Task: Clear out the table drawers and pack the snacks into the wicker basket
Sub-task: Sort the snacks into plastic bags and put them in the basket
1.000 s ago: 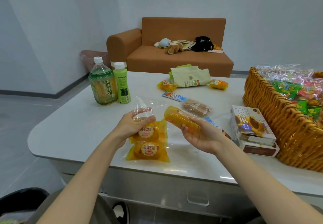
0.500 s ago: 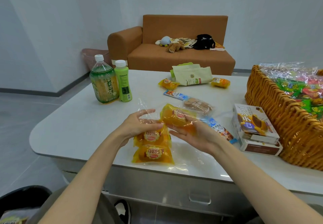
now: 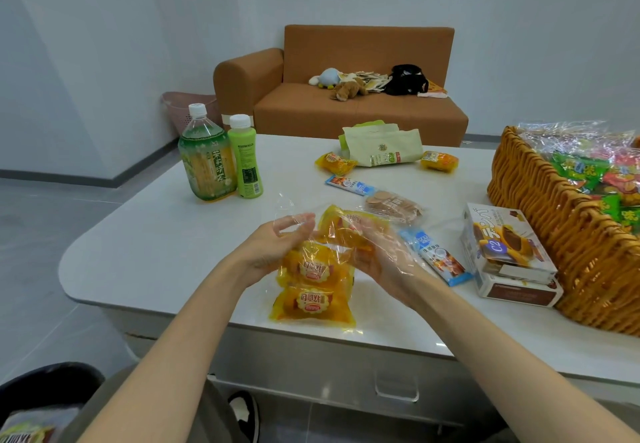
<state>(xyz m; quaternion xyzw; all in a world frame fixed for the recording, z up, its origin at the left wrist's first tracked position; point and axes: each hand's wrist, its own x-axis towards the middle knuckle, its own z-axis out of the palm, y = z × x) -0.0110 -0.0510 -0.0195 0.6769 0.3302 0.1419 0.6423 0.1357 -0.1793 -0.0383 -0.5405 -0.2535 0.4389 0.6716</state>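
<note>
Pinching the mouth of the clear bag [image 3: 289,212] with the left hand [image 3: 270,252], fingers curled on the film to keep it wide. Holding a bread packet [image 3: 346,231] in the right hand [image 3: 377,259], fingers bent round it under the film, right at the bag mouth and seemingly partly inside. Lying in the bag, on the table [image 3: 156,245] near its front edge: 2 more such packets [image 3: 311,304]. To the right, just beside a cake box [image 3: 509,252], the wicker basket [image 3: 554,235], already loaded with bright sweets [image 3: 606,179]. Judged as somewhere in the middle of the task. Left to pack, besides this bag and the box: 2 blue biscuit sticks [image 3: 440,259], a packet of round biscuits [image 3: 394,209], 2 small yellow packets [image 3: 336,162], a pale green pouch [image 3: 384,148], perhaps also 2 bottles [image 3: 207,162]. Below the table top, a drawer [image 3: 311,363] looking shut; impossible to tell whether emptied.
</note>
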